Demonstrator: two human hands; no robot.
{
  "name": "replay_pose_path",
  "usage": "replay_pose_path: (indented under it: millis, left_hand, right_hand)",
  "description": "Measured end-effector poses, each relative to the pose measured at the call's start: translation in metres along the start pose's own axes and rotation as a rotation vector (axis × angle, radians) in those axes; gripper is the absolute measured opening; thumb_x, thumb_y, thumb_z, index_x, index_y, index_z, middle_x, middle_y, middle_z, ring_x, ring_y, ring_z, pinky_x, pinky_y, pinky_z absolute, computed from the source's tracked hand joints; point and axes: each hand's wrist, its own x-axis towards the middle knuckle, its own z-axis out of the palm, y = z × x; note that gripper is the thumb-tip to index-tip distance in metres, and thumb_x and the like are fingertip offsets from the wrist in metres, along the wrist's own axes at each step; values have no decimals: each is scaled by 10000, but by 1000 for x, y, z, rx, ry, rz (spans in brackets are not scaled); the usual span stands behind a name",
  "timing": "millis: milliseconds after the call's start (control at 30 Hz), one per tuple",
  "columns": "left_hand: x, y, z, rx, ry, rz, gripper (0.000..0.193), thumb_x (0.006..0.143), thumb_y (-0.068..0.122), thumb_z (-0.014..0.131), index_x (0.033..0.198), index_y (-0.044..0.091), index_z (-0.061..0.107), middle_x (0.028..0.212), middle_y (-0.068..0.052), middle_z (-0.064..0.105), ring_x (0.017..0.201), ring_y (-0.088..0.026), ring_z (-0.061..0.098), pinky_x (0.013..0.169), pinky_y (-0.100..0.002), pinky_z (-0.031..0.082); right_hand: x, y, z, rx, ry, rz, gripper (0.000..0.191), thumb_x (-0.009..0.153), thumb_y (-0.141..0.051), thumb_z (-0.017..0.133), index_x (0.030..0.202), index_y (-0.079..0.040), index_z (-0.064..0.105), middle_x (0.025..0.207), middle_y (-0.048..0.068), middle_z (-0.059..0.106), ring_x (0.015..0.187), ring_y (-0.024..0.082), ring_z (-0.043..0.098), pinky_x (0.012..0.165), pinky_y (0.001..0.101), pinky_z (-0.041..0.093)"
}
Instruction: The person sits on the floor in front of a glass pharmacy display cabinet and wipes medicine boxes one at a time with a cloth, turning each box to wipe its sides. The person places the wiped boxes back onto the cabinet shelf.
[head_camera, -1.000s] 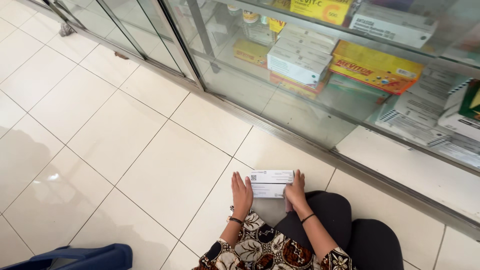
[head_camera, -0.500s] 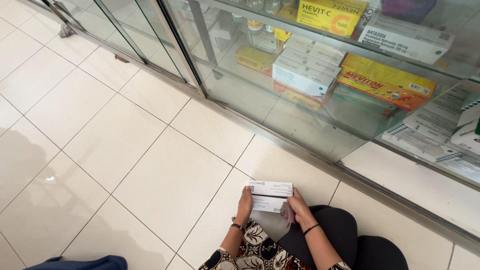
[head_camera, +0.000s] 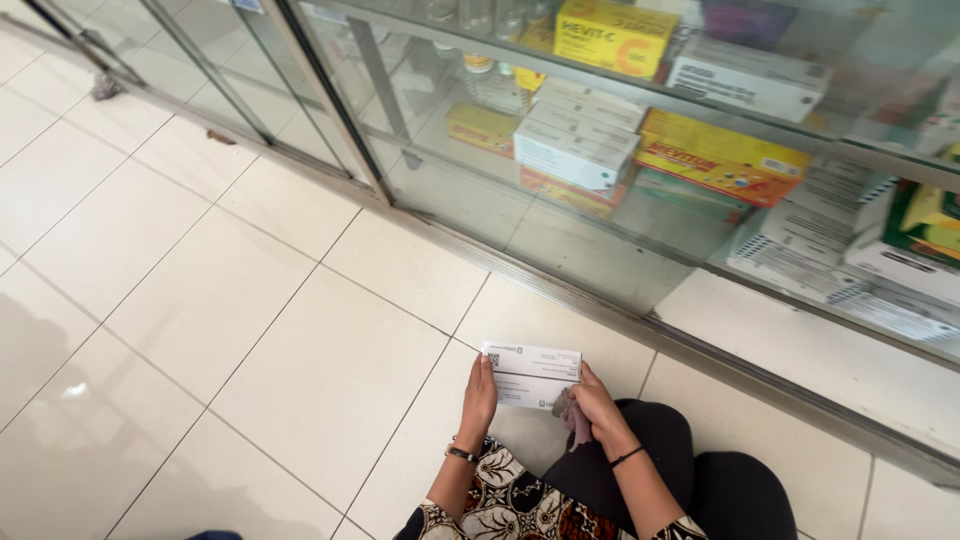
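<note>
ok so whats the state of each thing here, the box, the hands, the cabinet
white box: held flat above the floor, closed
left hand: gripping the box's left end
right hand: on the box's right end, holding a pinkish cloth
glass cabinet: doors closed, shelves stocked

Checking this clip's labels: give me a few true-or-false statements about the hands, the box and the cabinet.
1. Both hands hold the white box. True: left hand on its left end, right hand on its right.
2. The box rests on the floor. False: it is held up above the tiled floor.
3. The right hand also holds a pinkish cloth. True.
4. The glass cabinet is empty. False: yellow and white boxes fill its shelves.
5. The left wrist is bare. False: it wears a bracelet.
</note>
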Motion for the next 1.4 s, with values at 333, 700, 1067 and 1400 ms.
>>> replay_pose_path:
  millis: [333,700,1067,1400]
  left_hand:
    - [-51,42,53,48,-397,189,848,1004,627,259,1585,10,227,1631,-212,319,1532,-316,282,1220,-384,245]
    - [-132,35,150,123,-885,278,911,995,641,327,1555,-70,218,1551,-273,431,1484,-342,395,1188,-400,318]
    - [-160,25,160,461,-967,184,911,1030,625,346,1518,-134,214,1490,-331,449,1429,-391,434,1161,-402,359]
    - [-156,31,156,574,-861,217,690,1015,505,505,1168,-168,505,1188,-338,610,1080,-382,664,930,-417,521]
  right_hand:
    - [-98,-39,-99,-232,201,18,779,910,30,366,1629,-232,221,912,127,623,537,207,588,491,361,538]
    - [-227,13,-219,-105,338,-81,812,838,86,435,1618,-21,236,1444,81,580,804,149,442,754,251,433]
    - [-272,31,-226,-144,335,40,775,845,34,445,1599,-66,294,1342,30,632,854,133,497,799,238,463]
    - [-279,28,-219,-189,451,173,589,903,-51,474,1489,-13,522,1012,154,668,595,177,596,519,347,550]
